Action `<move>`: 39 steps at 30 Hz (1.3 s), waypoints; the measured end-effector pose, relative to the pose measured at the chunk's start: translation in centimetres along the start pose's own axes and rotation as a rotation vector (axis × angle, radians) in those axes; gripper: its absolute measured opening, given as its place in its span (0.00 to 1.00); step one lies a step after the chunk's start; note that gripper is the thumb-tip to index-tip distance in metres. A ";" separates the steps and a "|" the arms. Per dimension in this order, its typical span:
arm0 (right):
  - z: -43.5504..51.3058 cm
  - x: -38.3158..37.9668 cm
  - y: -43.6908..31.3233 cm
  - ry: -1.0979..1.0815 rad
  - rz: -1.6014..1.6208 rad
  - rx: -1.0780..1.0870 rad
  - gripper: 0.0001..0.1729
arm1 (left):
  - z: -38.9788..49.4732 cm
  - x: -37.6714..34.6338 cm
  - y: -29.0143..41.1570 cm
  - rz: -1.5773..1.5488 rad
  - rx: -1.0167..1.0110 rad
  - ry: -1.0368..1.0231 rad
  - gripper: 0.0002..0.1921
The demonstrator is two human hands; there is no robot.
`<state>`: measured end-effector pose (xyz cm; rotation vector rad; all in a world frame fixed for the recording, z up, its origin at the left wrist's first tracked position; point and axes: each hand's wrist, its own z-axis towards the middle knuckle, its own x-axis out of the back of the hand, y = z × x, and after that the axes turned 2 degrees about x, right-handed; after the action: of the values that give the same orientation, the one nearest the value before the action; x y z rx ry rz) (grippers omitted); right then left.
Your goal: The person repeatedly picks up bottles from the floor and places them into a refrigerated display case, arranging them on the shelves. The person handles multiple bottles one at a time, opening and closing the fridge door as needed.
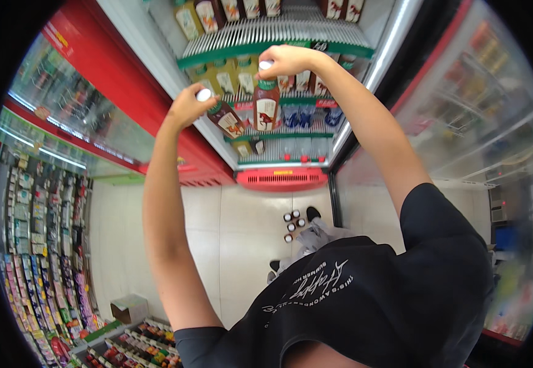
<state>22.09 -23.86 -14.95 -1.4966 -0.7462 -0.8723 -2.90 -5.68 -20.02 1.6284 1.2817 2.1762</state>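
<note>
My left hand (188, 106) grips a dark drink bottle (227, 120) by its neck, just under the white cap; the bottle leans, its base towards the lower right. Around the cap of a second, red-brown drink bottle (266, 108) my right hand (285, 60) is closed, and that bottle hangs nearly upright. Both are held in front of the open drinks fridge (275, 178). Behind them, yellow bottles (225, 78) stand in a row on a wire shelf. More bottles (209, 16) fill part of the shelf above.
Several white-capped bottles (292, 227) stand on the tiled floor by my feet. The glass fridge door (377, 202) is swung open at the right. A red fridge (105, 55) adjoins at the left. A cardboard box (129, 308) and stocked shelves (41, 239) lie to the lower left.
</note>
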 end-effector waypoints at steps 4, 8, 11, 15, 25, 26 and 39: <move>-2.3 7.8 -1.2 0.414 0.234 0.076 0.28 | 3.8 6.0 8.4 -0.062 -0.162 0.203 0.19; -3.9 11.9 1.2 0.845 0.310 0.091 0.26 | 7.5 7.2 15.8 -0.194 -0.274 0.419 0.22; -4.8 13.0 2.2 1.067 0.265 0.066 0.27 | 11.0 6.4 17.4 -0.249 -0.361 0.469 0.25; -2.8 12.8 4.9 1.182 0.403 0.156 0.28 | 14.1 3.4 16.3 -0.215 -0.461 0.556 0.28; -0.8 17.5 11.6 1.073 0.033 -0.329 0.41 | 21.8 -2.0 19.9 -0.092 -0.405 0.557 0.31; 0.3 17.4 14.1 1.050 -0.196 -0.333 0.43 | 22.3 -2.7 21.4 -0.104 -0.375 0.551 0.30; 0.9 9.6 16.0 1.120 -0.042 -0.234 0.61 | 21.0 -8.6 15.9 -0.065 -0.368 0.527 0.55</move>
<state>40.75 -24.88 -15.00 -0.9334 0.1651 -1.6377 24.01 -9.15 -14.18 0.8987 0.9228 2.6982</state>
